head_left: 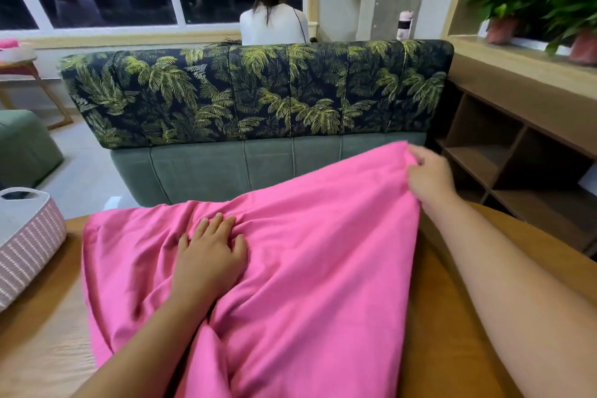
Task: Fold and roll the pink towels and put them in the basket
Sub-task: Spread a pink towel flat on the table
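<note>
Here I see the pink towel (307, 252) spread out, rumpled and unfolded, across the wooden counter (38, 349) in front of me. My left hand (210, 255) lies flat near the towel's middle, fingers straight and slightly spread, pressing down. My right hand (429, 178) pinches the towel's far right corner and holds it raised, so the cloth slopes up toward that corner. The basket (29, 236) stands at the counter's left side, just beside the towel, a strip of bare counter between them.
</note>
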The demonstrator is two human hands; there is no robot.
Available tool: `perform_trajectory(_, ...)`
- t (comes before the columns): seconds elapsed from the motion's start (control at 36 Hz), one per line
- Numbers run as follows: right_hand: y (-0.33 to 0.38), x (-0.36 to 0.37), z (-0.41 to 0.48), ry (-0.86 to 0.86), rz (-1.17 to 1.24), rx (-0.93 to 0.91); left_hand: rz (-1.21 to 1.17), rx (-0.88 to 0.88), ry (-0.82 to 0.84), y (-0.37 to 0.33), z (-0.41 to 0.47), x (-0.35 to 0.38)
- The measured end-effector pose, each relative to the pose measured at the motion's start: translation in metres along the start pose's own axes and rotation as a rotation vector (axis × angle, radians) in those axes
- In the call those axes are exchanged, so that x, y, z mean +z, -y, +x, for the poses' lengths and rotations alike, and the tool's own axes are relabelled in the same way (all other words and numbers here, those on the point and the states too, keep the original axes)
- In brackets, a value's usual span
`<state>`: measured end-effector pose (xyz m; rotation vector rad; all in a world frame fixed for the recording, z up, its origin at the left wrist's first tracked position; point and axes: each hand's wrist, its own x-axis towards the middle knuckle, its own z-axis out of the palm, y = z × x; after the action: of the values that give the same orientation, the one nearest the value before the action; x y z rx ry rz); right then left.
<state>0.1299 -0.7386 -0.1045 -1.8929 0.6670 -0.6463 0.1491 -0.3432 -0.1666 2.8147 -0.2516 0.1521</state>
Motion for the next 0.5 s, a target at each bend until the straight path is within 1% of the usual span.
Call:
perform_trajectory(0.08,-0.027,0.002,-0.013,0.103,0.025,0.194,-0.011,0.002,-0.007,-0.001,-0.001,-0.001)
perform_trajectory(0.17,-0.030,-0.005,-0.036,0.127,0.080,0.258,-0.012,0.002,0.008,-0.001,-0.001,-0.002)
perform_trajectory(0.25,-0.020,-0.015,-0.070,0.181,0.192,0.325,-0.020,-0.001,0.034,-0.002,-0.004,-0.008)
perform_trajectory(0.39,-0.007,-0.032,-0.142,0.319,0.294,0.360,-0.115,-0.005,0.071,-0.004,-0.014,-0.024)
perform_trajectory(0.5,-0.002,-0.045,-0.195,0.361,0.356,0.361,-0.252,0.001,0.059,-0.001,-0.029,-0.043)
